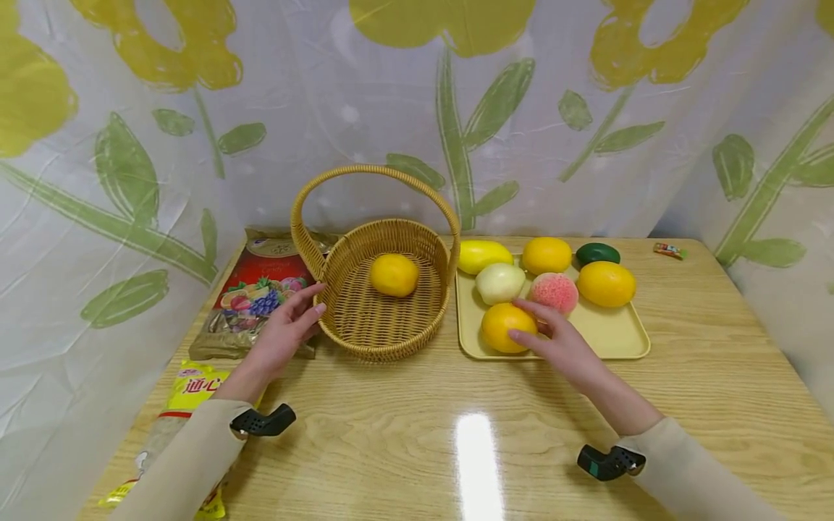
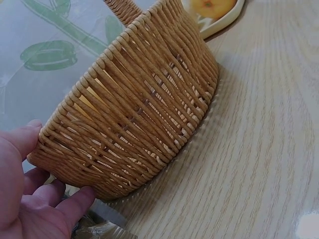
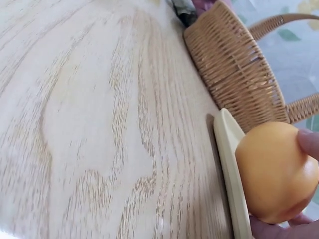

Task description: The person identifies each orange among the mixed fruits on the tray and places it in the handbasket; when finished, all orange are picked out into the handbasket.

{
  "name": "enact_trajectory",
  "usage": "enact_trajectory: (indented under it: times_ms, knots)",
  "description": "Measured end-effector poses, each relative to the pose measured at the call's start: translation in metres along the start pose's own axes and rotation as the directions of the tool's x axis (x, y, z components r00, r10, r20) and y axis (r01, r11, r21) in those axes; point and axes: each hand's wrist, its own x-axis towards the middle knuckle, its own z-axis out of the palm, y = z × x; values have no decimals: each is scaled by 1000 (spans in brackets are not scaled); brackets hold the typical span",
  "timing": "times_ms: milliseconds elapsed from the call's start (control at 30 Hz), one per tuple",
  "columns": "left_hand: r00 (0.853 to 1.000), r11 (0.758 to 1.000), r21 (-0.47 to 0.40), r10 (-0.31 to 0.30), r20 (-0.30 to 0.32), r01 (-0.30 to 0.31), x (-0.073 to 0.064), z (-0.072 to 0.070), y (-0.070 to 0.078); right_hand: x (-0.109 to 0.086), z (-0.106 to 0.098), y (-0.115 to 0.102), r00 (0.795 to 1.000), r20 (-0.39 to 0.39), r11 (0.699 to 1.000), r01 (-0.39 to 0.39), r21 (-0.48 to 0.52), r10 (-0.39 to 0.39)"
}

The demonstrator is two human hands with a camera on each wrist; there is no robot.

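Observation:
A wicker basket [image 1: 381, 347] with a tall handle stands at the back of the table, with one orange fruit [image 1: 394, 275] inside. My left hand [image 1: 280, 336] holds the basket's left side. Its thumb meets the rim and the other fingers lie against the outer wall [image 2: 129, 114] in the left wrist view. At the tray's front left corner, my right hand [image 1: 563, 347] grips an orange [image 1: 504, 327] between thumb and fingers. The right wrist view has this orange [image 3: 274, 172] just over the tray edge [image 3: 232, 174].
The yellow tray [image 1: 606, 344] also bears a peach [image 1: 554, 295], a pale fruit [image 1: 500, 283], a dark green fruit [image 1: 597, 253] and several yellow-orange ones. Left of the basket lie a candy bag [image 1: 250, 297] and a yellow snack bag [image 1: 195, 383]. A small wrapped sweet [image 1: 669, 250] lies back right.

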Motion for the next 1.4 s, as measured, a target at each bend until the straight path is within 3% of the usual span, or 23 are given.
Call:
enact_trajectory:
  times_ms: [300, 533, 867, 1167, 1400]
  knots:
    - [1000, 1000, 1, -7, 0, 7, 1, 0, 0, -7, -4, 1, 999, -46, 989, -18, -147, 11]
    - [1000, 1000, -3, -6, 1, 6, 1, -1, 0, -9, -13, 5, 999, -25, 975, 31, -221, -38]
    - [1000, 1000, -12, 6, -1, -6, 1, 0, 0, -5, -16, 5, 995, 64, 980, 85, -180, -74]
    - [1000, 1000, -16, 7, 5, -7, 0, 0, 0, 0, -15, 4, 979, 168, 975, 145, -171, -116]
    - [1000, 1000, -11, 4, 6, -4, 0, 0, 1, 1, -13, 5, 990, 115, 979, 104, -173, -85]
